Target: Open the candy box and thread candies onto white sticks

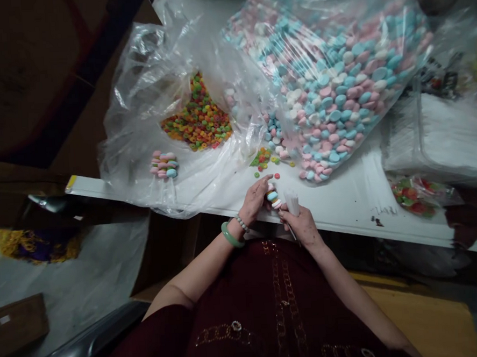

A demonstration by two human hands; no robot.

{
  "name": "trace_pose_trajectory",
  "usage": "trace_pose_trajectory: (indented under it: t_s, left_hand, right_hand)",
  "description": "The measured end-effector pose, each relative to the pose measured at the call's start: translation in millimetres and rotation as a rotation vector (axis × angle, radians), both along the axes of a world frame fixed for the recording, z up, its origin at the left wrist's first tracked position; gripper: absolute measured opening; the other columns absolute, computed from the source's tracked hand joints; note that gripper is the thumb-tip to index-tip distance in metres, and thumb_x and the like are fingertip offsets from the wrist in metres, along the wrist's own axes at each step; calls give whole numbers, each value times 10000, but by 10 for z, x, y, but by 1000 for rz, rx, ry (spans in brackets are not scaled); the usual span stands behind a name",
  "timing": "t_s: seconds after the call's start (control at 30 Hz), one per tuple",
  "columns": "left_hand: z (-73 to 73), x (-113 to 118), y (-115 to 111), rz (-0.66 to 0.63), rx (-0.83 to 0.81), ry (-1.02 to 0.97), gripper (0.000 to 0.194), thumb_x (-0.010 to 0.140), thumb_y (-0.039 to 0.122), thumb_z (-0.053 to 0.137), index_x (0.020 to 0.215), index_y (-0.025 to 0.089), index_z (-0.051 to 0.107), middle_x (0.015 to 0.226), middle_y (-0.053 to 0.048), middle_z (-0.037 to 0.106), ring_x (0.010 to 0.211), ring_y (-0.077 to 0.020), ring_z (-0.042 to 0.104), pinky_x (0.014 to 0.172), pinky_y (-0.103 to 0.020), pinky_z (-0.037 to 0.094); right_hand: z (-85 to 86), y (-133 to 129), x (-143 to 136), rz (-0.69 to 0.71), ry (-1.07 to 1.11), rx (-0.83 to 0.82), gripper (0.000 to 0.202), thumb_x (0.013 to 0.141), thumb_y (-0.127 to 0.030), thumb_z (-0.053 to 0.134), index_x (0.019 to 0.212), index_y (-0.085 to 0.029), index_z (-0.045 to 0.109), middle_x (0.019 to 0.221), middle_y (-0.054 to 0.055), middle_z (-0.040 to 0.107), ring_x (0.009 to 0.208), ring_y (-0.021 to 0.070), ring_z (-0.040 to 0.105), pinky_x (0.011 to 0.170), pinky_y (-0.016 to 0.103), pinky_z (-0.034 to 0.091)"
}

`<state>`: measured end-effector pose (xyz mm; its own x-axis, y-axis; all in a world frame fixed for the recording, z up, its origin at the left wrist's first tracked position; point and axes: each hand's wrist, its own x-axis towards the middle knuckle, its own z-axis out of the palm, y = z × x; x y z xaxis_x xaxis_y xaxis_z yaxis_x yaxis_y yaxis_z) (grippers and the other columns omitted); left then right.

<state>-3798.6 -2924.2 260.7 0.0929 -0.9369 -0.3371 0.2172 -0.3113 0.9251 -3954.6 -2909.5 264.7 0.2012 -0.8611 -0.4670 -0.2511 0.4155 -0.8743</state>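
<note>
My left hand [255, 203] is closed on the upper part of a candy skewer [272, 196], a stack of white, blue and pink candies with orange pieces between them. Closed around its stick just below is my right hand [305, 227], which also grips a bundle of white sticks [292, 202] pointing up. Just beyond my fingers lie a red candy ring [277, 175] and a small pile of mixed candy rings [263, 157]. Several finished-looking candy skewers [164, 164] rest together on the clear plastic at the left.
A large clear bag of pink, blue and white candies [338, 94] fills the back right. To its left, an opened plastic bag holds small coloured rings [203, 124]. A packet of red and green sweets [415, 195] lies on the white table [345, 209] at right, below stacked clear wrappers [454, 133].
</note>
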Motion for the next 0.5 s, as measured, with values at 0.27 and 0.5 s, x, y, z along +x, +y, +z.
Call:
trace_pose_trajectory:
  t_s: [0.27,0.5]
  left_hand:
    - [-37,-131,-33,191,92,199,239,809,347,590,763,117,639,714,-17,606,632,-98,537,573,-217,433]
    - [225,-5,43,289,103,502,326,686,398,688,832,112,638,760,-47,613,591,-116,556,551,-255,424]
  right_hand:
    - [-35,27,-3,-21,187,-100,362,633,-500,659,760,-161,675,504,-24,518,457,132,445,443,263,371]
    - [-77,-58,154,66,233,-163,440,553,-567,680,785,-196,723,613,36,652,588,207,578,527,300,465]
